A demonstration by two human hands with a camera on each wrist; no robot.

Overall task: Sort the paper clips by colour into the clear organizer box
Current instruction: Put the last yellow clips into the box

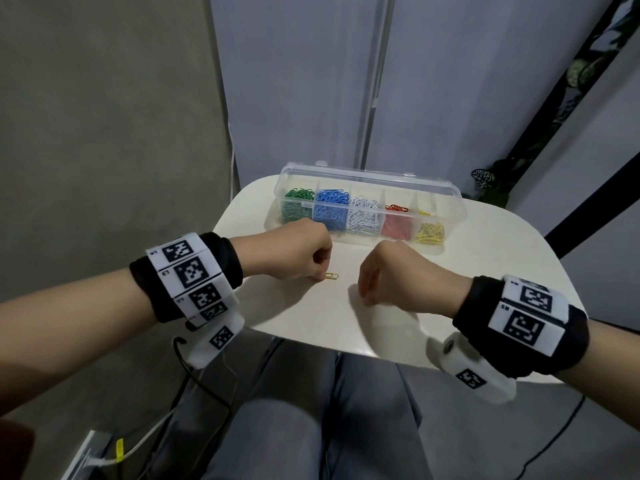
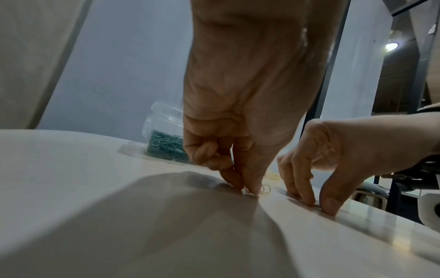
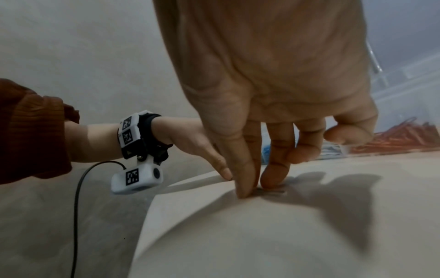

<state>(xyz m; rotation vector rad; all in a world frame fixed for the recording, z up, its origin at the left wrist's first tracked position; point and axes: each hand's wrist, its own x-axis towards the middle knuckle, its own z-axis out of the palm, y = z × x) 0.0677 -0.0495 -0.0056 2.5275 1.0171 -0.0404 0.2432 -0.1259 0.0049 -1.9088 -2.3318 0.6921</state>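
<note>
The clear organizer box point(image 1: 445, 199) stands open at the back of the white table point(image 1: 467, 271), with green, blue, white, red and yellow clips in separate compartments. A yellow paper clip point(image 1: 331, 276) lies flat on the table in front of it. My left hand point(image 1: 320, 277) reaches down and pinches the clip's left end between thumb and forefinger point(image 2: 248, 191). To the right, my right hand point(image 1: 363, 301) also points down, its thumb and forefinger pinching a thin paper clip point(image 3: 271, 191) on the tabletop; I cannot tell its colour. The head view hides that clip.
The table's near edge point(image 1: 346, 353) runs just behind both wrists, with the person's grey-trousered legs below. Cables hang at the left of the table. A dark stand and a plant are at the back right.
</note>
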